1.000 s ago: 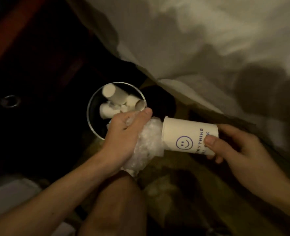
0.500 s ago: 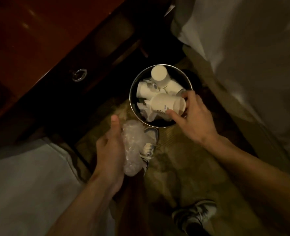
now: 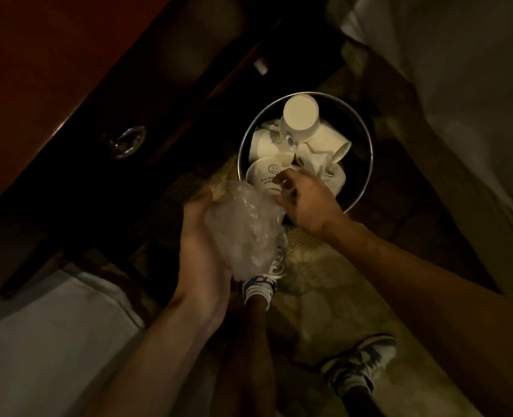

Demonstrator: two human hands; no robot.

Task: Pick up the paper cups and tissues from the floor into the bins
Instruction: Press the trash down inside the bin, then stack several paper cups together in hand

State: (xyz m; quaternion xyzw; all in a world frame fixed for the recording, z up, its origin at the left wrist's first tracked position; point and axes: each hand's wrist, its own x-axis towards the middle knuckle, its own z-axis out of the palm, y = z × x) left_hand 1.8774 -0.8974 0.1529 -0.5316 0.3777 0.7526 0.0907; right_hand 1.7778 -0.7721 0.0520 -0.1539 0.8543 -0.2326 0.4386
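Bin (image 3: 367,176): round, metal-rimmed, on the floor beside a dark drawer (image 3: 165,109); holds several cups (image 3: 301,115) and tissues (image 3: 320,162)
Wad (image 3: 246,233): crinkled clear plastic, just short of the bin, gripped by left hand (image 3: 201,239), fingers curled round it
Right hand (image 3: 309,203): over the bin's near rim, fingers bent; grasp cannot be told

Dim bedroom, probably a hotel room. White bed linen (image 3: 460,70) hangs at two o'clock, and more white bedding (image 3: 38,341) lies at eight o'clock. Between them, at ten o'clock, stands a dark wooden nightstand (image 3: 38,70) whose drawer has a metal ring pull (image 3: 127,142). A small round metal waste bin (image 3: 366,164) stands on patterned carpet (image 3: 309,311).
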